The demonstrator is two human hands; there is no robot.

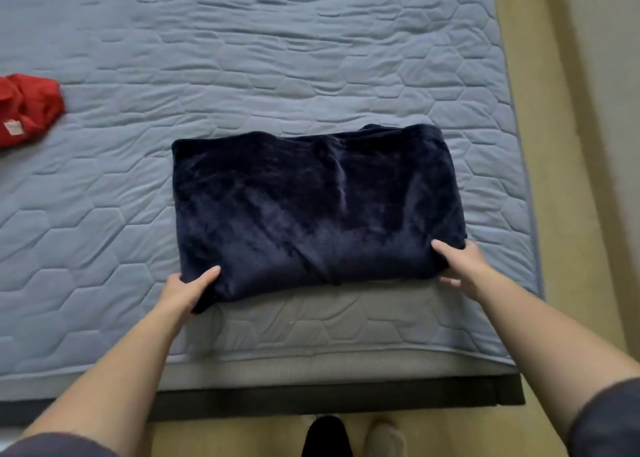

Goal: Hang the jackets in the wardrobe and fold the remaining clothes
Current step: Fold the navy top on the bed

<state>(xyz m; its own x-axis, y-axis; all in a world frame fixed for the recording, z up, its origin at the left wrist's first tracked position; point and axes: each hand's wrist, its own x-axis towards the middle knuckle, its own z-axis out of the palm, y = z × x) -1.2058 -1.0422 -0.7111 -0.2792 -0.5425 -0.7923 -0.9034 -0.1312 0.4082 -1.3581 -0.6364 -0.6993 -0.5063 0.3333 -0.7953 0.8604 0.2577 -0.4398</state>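
**Navy fleece folded to a rectangle, both near corners in hand**

The navy fleece garment [311, 207] lay on the bed [242, 58] as a thick, roughly squared bundle, close to the bed's near edge and toward its near right corner. The left hand [188, 292] held the bundle's near left corner, thumb on top and the other fingers [207, 275] tucked beneath, clamped on the cloth. The right hand [460, 266] gripped the near right corner in the same way, thumb over, fingers curled under the edge.

The step in hand looked like either one more fold or a lift to set the bundle aside. Done well, both corners would rise together and level, so the layers did not slide apart; plush fabric of this bulk tends to spring open, so a firm press along the crease afterwards would help. A ridge ran down the middle of the top layer and wanted smoothing first.

A crumpled red garment [27, 110] lay well apart to the left, not yet folded.
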